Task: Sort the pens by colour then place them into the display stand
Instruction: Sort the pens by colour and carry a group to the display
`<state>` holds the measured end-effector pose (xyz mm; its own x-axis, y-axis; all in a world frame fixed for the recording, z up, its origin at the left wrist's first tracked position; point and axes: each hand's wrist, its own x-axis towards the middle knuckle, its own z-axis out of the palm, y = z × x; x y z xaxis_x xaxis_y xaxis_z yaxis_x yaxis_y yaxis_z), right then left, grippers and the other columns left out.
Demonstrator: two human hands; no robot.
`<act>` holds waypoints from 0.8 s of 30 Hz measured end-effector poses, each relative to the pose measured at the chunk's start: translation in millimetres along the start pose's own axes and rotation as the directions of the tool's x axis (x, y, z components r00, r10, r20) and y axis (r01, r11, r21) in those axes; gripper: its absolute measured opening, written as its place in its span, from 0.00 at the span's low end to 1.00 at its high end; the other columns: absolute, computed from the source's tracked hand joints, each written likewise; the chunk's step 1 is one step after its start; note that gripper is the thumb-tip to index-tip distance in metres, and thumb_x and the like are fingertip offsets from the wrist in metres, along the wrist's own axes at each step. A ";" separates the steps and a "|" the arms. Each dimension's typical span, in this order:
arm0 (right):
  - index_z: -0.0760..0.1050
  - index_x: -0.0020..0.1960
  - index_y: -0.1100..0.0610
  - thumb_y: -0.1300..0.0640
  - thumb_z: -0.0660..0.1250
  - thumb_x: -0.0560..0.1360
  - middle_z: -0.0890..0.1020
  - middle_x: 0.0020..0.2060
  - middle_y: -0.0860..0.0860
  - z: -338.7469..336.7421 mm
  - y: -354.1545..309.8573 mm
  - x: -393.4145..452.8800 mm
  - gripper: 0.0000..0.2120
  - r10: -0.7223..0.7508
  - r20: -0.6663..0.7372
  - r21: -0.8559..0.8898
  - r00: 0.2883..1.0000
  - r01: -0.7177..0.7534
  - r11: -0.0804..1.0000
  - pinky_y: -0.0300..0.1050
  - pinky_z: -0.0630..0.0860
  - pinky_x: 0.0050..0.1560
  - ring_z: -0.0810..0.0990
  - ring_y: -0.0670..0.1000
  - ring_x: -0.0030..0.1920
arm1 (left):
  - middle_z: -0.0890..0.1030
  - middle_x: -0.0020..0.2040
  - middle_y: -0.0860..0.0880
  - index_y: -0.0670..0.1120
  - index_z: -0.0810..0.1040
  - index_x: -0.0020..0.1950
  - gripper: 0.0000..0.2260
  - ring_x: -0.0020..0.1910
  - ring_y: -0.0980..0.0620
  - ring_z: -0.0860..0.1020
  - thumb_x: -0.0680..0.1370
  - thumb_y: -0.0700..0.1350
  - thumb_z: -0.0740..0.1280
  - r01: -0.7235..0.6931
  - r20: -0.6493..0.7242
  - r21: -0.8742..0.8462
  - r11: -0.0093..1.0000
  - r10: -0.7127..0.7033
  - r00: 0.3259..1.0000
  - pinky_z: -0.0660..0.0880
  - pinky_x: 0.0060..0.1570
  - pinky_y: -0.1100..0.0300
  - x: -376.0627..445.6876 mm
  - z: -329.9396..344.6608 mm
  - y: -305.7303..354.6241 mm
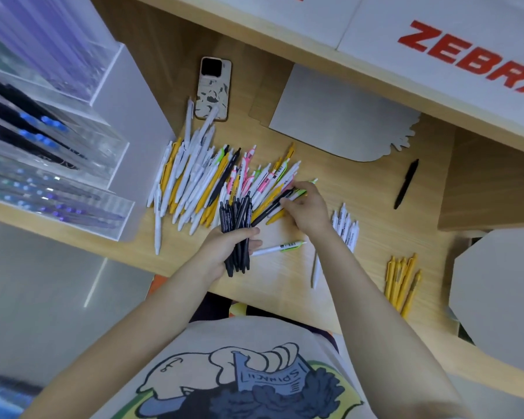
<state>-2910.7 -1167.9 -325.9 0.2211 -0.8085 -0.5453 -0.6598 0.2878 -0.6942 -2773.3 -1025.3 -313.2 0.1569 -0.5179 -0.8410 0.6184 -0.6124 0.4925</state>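
Note:
A mixed pile of white, yellow, pink, green and black pens (206, 176) lies on the wooden desk (285, 282). My left hand (227, 246) grips a bundle of black pens (236, 225) upright in front of the pile. My right hand (307, 207) pinches a single black pen (270, 208) at the pile's right edge. Sorted groups lie to the right: white pens (347, 226) and yellow pens (401, 282). The clear acrylic display stand (58, 152) stands at the left, with dark and blue pens in its tiers.
A phone (214, 87) lies behind the pile. One lone black pen (406, 184) rests at the right. A white and green pen (277, 247) lies between my hands. Grey card shapes (339, 116) lie at the back and right, under a shelf.

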 end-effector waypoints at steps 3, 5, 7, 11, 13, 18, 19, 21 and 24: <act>0.72 0.58 0.52 0.58 0.68 0.78 0.78 0.39 0.51 -1.4 -2.5 -4.8 0.10 -0.009 -0.055 0.117 0.998 0.015 0.993 0.49 0.75 0.37 0.78 0.52 0.34 | 0.85 0.49 0.37 0.35 0.80 0.59 0.17 0.51 0.44 0.85 0.73 0.40 0.77 -0.002 0.018 0.002 1.000 0.002 1.000 0.80 0.58 0.50 0.7 -1.4 0.9; 0.72 0.54 0.53 0.61 0.66 0.79 0.80 0.43 0.53 -1.0 -8.5 -12.1 0.06 0.013 -0.038 0.237 0.999 -0.003 0.972 0.50 0.78 0.39 0.82 0.52 0.34 | 0.85 0.50 0.37 0.35 0.81 0.59 0.17 0.52 0.44 0.85 0.73 0.40 0.77 0.004 0.031 0.008 1.000 -0.005 1.000 0.79 0.58 0.49 0.9 -2.3 0.7; 0.72 0.52 0.54 0.62 0.64 0.80 0.82 0.43 0.55 -1.9 -13.4 -18.1 0.04 0.019 -0.016 0.314 1.000 -0.013 0.949 0.53 0.79 0.44 0.84 0.51 0.35 | 0.85 0.51 0.39 0.36 0.81 0.58 0.15 0.52 0.44 0.85 0.74 0.40 0.75 0.012 0.048 0.020 1.000 -0.013 0.999 0.80 0.58 0.50 -0.2 -2.7 1.6; 0.74 0.56 0.55 0.63 0.60 0.82 0.79 0.37 0.48 -23.4 -23.8 -23.1 0.07 -0.076 -0.087 0.271 0.993 0.097 0.958 0.45 0.76 0.35 0.78 0.43 0.29 | 0.84 0.45 0.40 0.35 0.81 0.54 0.10 0.43 0.46 0.84 0.75 0.37 0.74 -0.009 0.047 0.057 0.998 0.006 0.999 0.82 0.47 0.54 -3.9 -3.1 8.6; 0.74 0.59 0.55 0.62 0.58 0.82 0.77 0.37 0.48 -39.8 -30.1 -28.3 0.09 -0.111 -0.071 0.256 0.991 0.125 0.959 0.41 0.71 0.29 0.74 0.44 0.27 | 0.82 0.41 0.43 0.37 0.81 0.52 0.08 0.39 0.48 0.82 0.75 0.38 0.74 -0.048 0.092 0.088 0.995 0.040 0.995 0.81 0.41 0.58 -7.4 1.8 14.8; 0.78 0.54 0.55 0.61 0.66 0.80 0.80 0.38 0.54 -44.8 -33.9 -47.9 0.05 -0.186 0.081 0.386 0.979 0.142 0.912 0.43 0.73 0.30 0.77 0.50 0.30 | 0.83 0.42 0.44 0.39 0.80 0.52 0.16 0.42 0.46 0.81 0.71 0.47 0.78 -0.090 0.251 0.187 0.978 0.041 0.967 0.80 0.46 0.52 -13.1 32.3 25.1; 0.78 0.54 0.55 0.61 0.67 0.79 0.80 0.37 0.53 -44.3 -33.4 -52.4 0.05 -0.192 0.071 0.418 0.979 0.145 0.897 0.42 0.72 0.30 0.76 0.49 0.30 | 0.83 0.42 0.43 0.39 0.80 0.52 0.17 0.42 0.46 0.81 0.70 0.47 0.78 -0.104 0.285 0.220 0.970 0.038 0.958 0.80 0.47 0.50 -13.0 40.0 25.3; 0.80 0.53 0.54 0.60 0.69 0.77 0.80 0.35 0.49 -47.7 -29.7 -59.8 0.05 -0.184 0.001 0.456 0.983 0.163 0.875 0.39 0.71 0.32 0.74 0.49 0.32 | 0.82 0.40 0.41 0.38 0.79 0.52 0.15 0.39 0.46 0.82 0.71 0.44 0.78 -0.117 0.325 0.254 0.960 0.029 0.945 0.79 0.43 0.53 -14.1 55.0 24.8; 0.79 0.58 0.50 0.56 0.72 0.76 0.79 0.41 0.48 -62.1 -16.1 -72.1 0.11 -0.116 -0.121 0.492 0.986 0.161 0.856 0.38 0.75 0.39 0.76 0.47 0.38 | 0.83 0.41 0.43 0.39 0.79 0.55 0.20 0.40 0.46 0.82 0.68 0.43 0.80 -0.114 0.317 0.269 0.956 0.023 0.948 0.79 0.46 0.52 -13.8 75.4 20.4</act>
<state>-2960.7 -1146.1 -246.2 0.2077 -0.8925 -0.4005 -0.1757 0.3687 -0.9128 -2820.9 -1075.8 -274.6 -0.0809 -0.6946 -0.7148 0.3662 -0.6877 0.6268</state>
